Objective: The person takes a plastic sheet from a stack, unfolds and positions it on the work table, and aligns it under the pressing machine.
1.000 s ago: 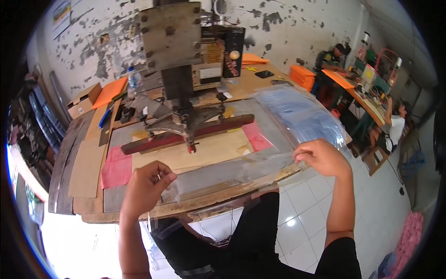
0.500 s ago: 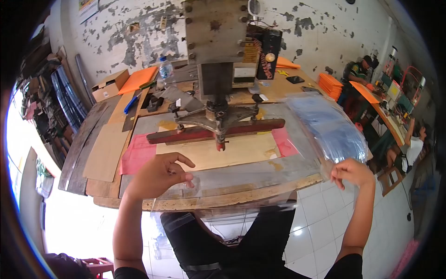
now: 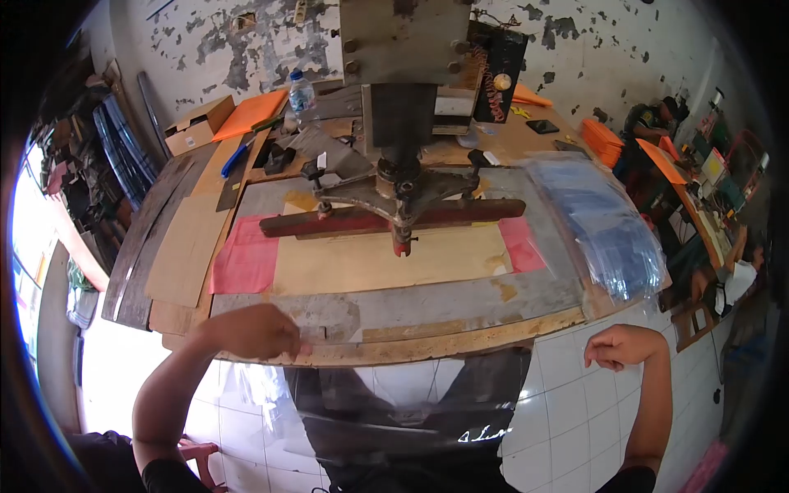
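A clear plastic sheet (image 3: pixel 403 407) stretches above my lap, below the table's front edge, with light glinting off it. My left hand (image 3: pixel 256 333) is closed at the sheet's left side, just over the table edge. Out past the table's front right corner, my right hand (image 3: pixel 622 347) pinches the sheet's right side; the exact grip there is faint. Ahead of both hands stands a press with a long red-brown bar (image 3: pixel 460 215). Under the bar lies a cream board (image 3: pixel 386 267) with pink pieces (image 3: pixel 246 259) at its ends.
A stack of clear bluish plastic sheets (image 3: pixel 604 226) lies on the table's right side. Behind are a water bottle (image 3: pixel 302 94), a cardboard box (image 3: pixel 197 123), a blue cutter (image 3: pixel 234 162) and a phone (image 3: pixel 542 126). Other people work at a table (image 3: pixel 699 209) on the right.
Both hands have moved down and toward my body, bringing the clear sheet from over the table's front to above my lap. My view has shifted slightly.
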Action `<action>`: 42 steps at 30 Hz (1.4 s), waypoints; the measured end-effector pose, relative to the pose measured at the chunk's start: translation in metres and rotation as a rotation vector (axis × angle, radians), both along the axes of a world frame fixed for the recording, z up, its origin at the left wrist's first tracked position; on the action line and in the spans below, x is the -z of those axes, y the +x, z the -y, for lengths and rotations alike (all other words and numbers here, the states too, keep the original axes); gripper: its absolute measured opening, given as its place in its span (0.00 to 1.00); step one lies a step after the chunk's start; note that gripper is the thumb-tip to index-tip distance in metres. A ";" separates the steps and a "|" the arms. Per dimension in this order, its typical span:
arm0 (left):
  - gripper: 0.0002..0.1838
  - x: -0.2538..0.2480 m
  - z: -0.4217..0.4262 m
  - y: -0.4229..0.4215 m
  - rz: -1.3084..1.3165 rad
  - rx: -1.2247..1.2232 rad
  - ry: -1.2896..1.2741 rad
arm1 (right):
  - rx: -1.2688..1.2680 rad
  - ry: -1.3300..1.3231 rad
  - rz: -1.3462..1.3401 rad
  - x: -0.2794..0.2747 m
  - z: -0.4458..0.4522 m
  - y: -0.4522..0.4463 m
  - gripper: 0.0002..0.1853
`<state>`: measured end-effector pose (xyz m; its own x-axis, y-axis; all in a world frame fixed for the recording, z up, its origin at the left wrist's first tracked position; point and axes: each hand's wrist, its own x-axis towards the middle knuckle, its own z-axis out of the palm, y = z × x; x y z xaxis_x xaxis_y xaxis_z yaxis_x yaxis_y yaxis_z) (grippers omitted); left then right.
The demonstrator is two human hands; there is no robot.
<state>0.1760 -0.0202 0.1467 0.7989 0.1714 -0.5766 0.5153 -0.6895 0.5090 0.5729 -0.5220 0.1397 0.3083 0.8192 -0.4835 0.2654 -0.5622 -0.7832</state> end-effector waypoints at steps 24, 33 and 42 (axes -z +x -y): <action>0.27 0.074 0.045 -0.038 0.485 -0.222 -1.186 | 0.154 -0.327 0.625 0.062 0.043 -0.040 0.18; 0.25 0.137 0.132 0.013 0.652 -0.301 -1.427 | -0.029 0.616 0.718 0.120 -0.072 -0.215 0.41; 0.22 0.149 0.129 0.021 0.591 -0.231 -1.345 | 0.223 0.858 0.863 0.158 -0.090 -0.210 0.15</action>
